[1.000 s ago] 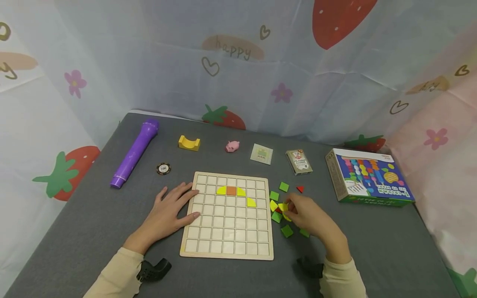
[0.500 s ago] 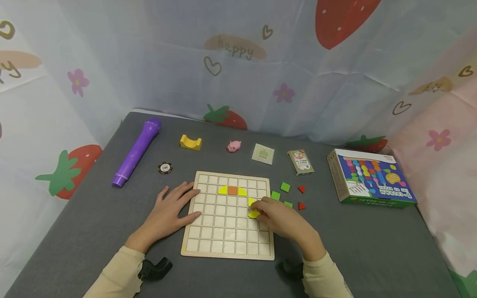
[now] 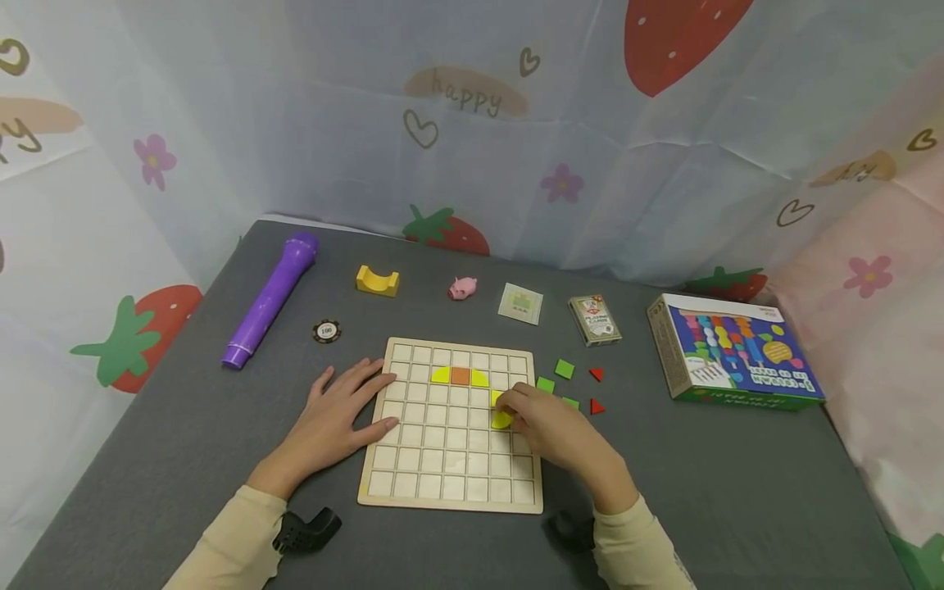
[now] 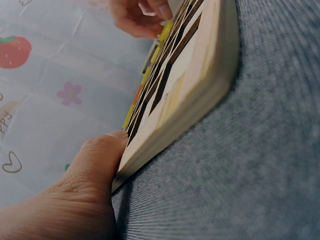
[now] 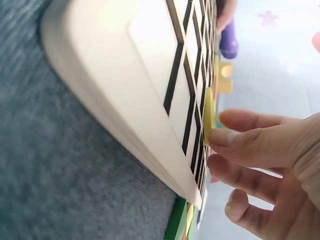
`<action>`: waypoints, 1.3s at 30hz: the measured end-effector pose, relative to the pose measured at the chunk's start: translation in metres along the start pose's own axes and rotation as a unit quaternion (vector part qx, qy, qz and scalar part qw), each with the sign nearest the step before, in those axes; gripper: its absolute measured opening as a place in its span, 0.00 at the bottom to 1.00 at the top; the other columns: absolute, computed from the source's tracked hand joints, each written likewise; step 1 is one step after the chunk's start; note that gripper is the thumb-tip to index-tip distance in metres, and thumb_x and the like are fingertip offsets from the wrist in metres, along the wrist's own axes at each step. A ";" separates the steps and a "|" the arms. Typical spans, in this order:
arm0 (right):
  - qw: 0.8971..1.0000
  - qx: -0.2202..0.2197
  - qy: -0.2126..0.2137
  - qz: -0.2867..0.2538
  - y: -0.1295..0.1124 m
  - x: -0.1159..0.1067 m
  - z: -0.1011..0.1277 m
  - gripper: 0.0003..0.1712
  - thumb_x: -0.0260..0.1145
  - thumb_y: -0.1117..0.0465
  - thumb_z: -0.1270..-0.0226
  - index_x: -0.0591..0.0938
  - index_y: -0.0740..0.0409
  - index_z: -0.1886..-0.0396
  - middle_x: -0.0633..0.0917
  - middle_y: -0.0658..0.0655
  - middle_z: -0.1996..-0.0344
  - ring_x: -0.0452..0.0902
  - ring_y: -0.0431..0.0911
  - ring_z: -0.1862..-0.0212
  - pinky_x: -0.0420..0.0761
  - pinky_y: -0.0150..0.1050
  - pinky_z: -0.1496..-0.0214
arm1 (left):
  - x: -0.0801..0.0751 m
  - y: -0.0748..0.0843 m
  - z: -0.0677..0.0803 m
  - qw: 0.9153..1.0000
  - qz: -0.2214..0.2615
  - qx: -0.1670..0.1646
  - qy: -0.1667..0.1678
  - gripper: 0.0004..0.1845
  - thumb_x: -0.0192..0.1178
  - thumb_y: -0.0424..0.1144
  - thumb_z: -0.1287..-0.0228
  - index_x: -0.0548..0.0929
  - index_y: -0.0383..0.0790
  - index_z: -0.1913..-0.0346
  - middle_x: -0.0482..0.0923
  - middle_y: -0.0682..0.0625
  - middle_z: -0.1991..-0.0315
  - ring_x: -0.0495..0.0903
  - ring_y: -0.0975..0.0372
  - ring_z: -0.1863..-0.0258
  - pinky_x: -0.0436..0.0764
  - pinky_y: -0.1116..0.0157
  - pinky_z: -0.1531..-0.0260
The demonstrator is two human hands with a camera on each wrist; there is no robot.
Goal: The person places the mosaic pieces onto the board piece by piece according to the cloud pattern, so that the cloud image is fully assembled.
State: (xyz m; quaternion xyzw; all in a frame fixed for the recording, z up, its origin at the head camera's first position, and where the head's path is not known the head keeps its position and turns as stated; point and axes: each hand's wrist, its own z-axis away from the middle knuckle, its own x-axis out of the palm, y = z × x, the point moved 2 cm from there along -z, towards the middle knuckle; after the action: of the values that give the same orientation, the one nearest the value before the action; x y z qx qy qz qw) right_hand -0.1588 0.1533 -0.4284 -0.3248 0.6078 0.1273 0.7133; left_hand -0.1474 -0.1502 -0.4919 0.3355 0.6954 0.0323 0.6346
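A wooden grid board (image 3: 450, 506) lies flat on the dark table. My left hand (image 3: 332, 422) rests on its left edge with the fingers spread; the left wrist view has the thumb (image 4: 100, 155) touching that edge. Over the board's right columns, my right hand (image 3: 553, 428) pinches a yellow rounded tile (image 3: 501, 420) between thumb and fingers. In the right wrist view this tile (image 5: 209, 107) stands tilted at the grid. Just above it, another yellow tile (image 3: 496, 397) is partly covered by the fingers. An orange square tile (image 3: 460, 376) sits higher up between two yellow quarter-round tiles (image 3: 441, 375).
Right of the board lie several green square tiles (image 3: 565, 369) and red triangles (image 3: 597, 406), some hidden by the right hand. Behind stand a purple microphone (image 3: 269, 303), poker chip (image 3: 327, 331), yellow block (image 3: 378, 282), pink pig (image 3: 462, 288), card (image 3: 520, 304), playing-card pack (image 3: 594, 319) and colourful box (image 3: 737, 348).
My right hand has moved left from the loose tiles onto the board, bringing the yellow tile to its right columns. In the last half second it shifts only slightly. My left hand keeps its place.
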 end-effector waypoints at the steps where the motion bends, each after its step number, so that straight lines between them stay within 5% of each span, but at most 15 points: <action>1: 1.000 -0.002 0.003 0.001 0.000 0.001 -0.001 0.13 0.68 0.67 0.38 0.82 0.55 0.54 0.81 0.49 0.58 0.78 0.40 0.59 0.81 0.36 0.56 | 0.000 0.000 0.000 1.000 0.000 0.000 -0.001 0.35 0.59 0.59 0.38 0.68 0.49 0.30 0.60 0.45 0.28 0.56 0.49 0.28 0.44 0.38 0.33; 32: 0.999 0.018 0.008 0.025 -0.003 0.001 -0.009 0.10 0.68 0.67 0.40 0.83 0.55 0.58 0.81 0.49 0.62 0.76 0.40 0.61 0.80 0.35 0.57 | -0.001 0.000 -0.001 1.000 -0.002 0.004 0.005 0.35 0.60 0.59 0.38 0.68 0.49 0.31 0.61 0.45 0.29 0.56 0.49 0.28 0.45 0.38 0.33; 39: 0.998 0.056 0.013 0.001 0.013 -0.010 0.003 0.10 0.67 0.65 0.37 0.82 0.56 0.56 0.80 0.51 0.60 0.77 0.42 0.61 0.79 0.38 0.60 | 0.000 -0.001 0.000 1.000 0.003 0.002 0.004 0.35 0.60 0.59 0.38 0.68 0.49 0.30 0.61 0.45 0.28 0.56 0.49 0.28 0.44 0.38 0.33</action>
State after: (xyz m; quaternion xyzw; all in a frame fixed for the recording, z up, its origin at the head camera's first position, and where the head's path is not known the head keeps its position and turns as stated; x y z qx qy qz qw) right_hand -0.1666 0.1670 -0.4226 -0.2850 0.6239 0.0893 0.7222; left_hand -0.1476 -0.1506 -0.4927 0.3391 0.6970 0.0340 0.6309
